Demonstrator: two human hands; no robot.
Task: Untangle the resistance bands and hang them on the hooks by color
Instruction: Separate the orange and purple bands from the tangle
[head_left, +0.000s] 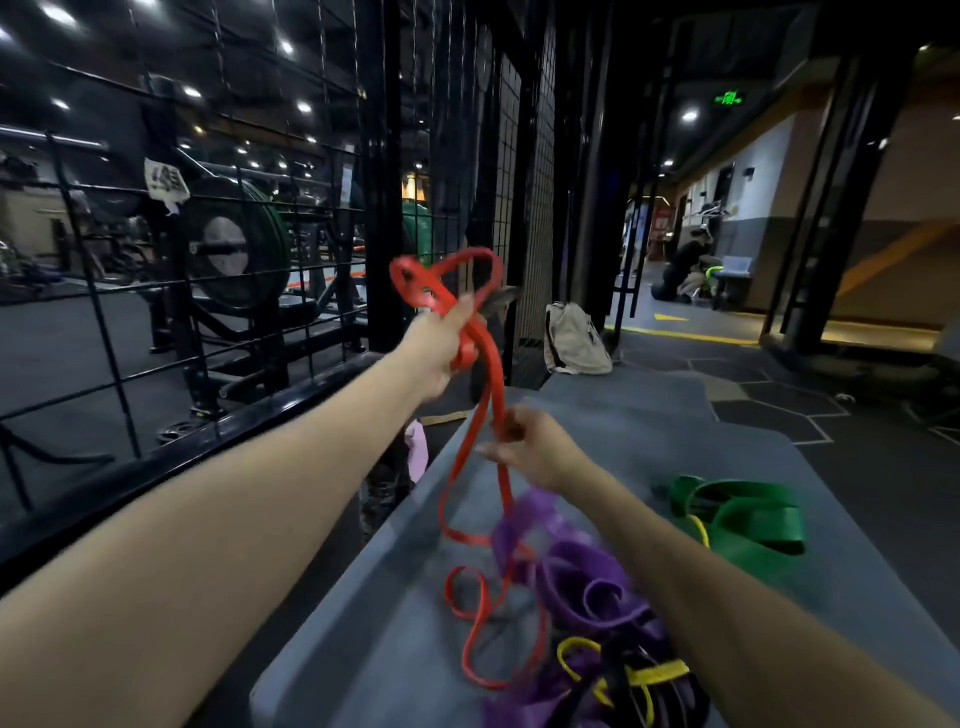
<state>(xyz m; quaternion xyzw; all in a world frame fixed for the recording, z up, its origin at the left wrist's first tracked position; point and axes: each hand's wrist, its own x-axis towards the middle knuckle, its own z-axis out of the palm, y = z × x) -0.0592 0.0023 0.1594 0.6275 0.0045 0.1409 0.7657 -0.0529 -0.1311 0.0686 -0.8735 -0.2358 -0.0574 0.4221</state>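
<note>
- Fingers of the left hand (441, 348) are gripping a thin red rubber resistance band (470, 467); right hand (530, 447) is pinching its hanging strand.
- Purple (587, 577), yellow (654, 673) and green bands (748, 514) are lying unsorted on the grey surface (374, 644); nothing appears hung.

Dim gym, black wire mesh wall (291, 218), dark floor (779, 410), ceiling spotlights (304, 107)
</note>
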